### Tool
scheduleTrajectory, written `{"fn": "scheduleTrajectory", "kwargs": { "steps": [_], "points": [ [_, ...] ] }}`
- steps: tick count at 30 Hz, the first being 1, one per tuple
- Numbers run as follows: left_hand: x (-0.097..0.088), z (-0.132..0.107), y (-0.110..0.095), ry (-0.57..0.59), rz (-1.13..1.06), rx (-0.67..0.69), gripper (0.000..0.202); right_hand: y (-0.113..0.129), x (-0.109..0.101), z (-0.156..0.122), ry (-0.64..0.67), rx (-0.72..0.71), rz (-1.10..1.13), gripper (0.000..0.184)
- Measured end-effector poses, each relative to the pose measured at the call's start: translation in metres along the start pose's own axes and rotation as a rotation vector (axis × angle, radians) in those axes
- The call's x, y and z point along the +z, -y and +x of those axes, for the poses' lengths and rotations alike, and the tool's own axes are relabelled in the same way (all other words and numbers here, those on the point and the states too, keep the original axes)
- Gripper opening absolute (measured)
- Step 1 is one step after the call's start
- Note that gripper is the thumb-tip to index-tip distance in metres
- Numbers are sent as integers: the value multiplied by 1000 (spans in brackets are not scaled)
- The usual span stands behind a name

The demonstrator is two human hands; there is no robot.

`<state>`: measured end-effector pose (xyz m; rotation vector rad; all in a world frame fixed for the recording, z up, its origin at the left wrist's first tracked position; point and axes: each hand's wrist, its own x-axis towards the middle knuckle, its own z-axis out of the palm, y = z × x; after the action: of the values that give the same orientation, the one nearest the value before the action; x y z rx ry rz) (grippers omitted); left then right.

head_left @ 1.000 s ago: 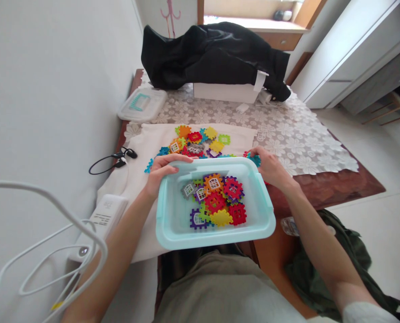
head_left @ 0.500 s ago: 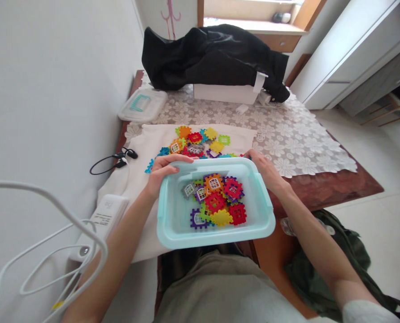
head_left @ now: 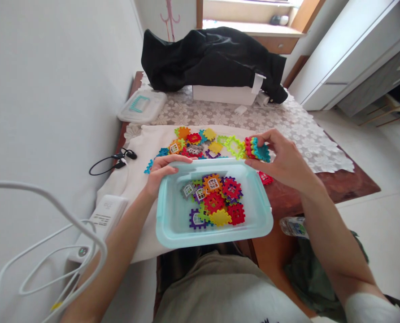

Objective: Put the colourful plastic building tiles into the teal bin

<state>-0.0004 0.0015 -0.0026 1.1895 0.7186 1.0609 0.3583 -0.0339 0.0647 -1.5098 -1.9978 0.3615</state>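
Note:
A pale teal plastic bin [head_left: 173, 220] rests at the table's near edge, over my lap, with several coloured toothed tiles [head_left: 220, 202] inside. My left hand [head_left: 161, 169] grips the bin's far left rim. Above the bin's far right corner, my right hand [head_left: 280, 159] is raised and closed on a stack of coloured tiles [head_left: 255, 149], with a lime green frame tile [head_left: 234, 146] sticking out to the left. A loose red tile [head_left: 265, 178] lies under that hand. More tiles [head_left: 196, 141] are heaped on the white cloth [head_left: 142, 148] beyond the bin.
The bin's lid [head_left: 142, 106] lies at the table's far left. A black garment [head_left: 213, 56] covers a white box [head_left: 223, 94] at the back. A cable [head_left: 109, 161] and a white device [head_left: 101, 220] lie left; a bottle [head_left: 292, 226] and a green bag [head_left: 307, 264] lie on the floor right.
My right hand has risen from the table behind the bin's right corner with a stack of tiles in it. My left hand and the bin have stayed put.

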Motion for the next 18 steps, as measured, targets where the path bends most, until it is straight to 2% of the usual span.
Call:
{"fn": "scheduleTrajectory", "kwargs": {
  "steps": [4, 6, 8, 10, 11, 12, 14, 16, 17, 18],
  "points": [
    [0, 0, 0, -22, 5, -14, 40, 46, 11, -9, 192, -178, 104, 34],
    [0, 0, 0, -22, -4, -17, 40, 52, 20, -14, 252, -309, 144, 34],
    [1, 0, -1, -14, -10, -9, 40, 48, 28, -20, 197, -432, 182, 36],
    [1, 0, -1, -18, -3, -7, 40, 38, 34, -31, -47, -486, 246, 27],
    [1, 0, -1, -24, 0, -7, 39, 31, 37, -40, -259, -491, 294, 21],
    [1, -1, -1, -30, 0, -10, 39, 24, 42, -52, -527, -473, 348, 19],
    [1, 0, 0, -35, -7, -12, 40, 8, 57, -85, -1049, -446, 453, 33],
    [1, 0, 1, -32, -13, -12, 40, -12, 82, -133, -1151, -199, 481, 40],
    [1, 0, 1, -32, -12, -13, 41, -25, 96, -161, -1139, -54, 483, 41],
    [2, 0, 1, -32, -11, -12, 41, -40, 111, -190, -1059, 134, 474, 43]
  ]
}}
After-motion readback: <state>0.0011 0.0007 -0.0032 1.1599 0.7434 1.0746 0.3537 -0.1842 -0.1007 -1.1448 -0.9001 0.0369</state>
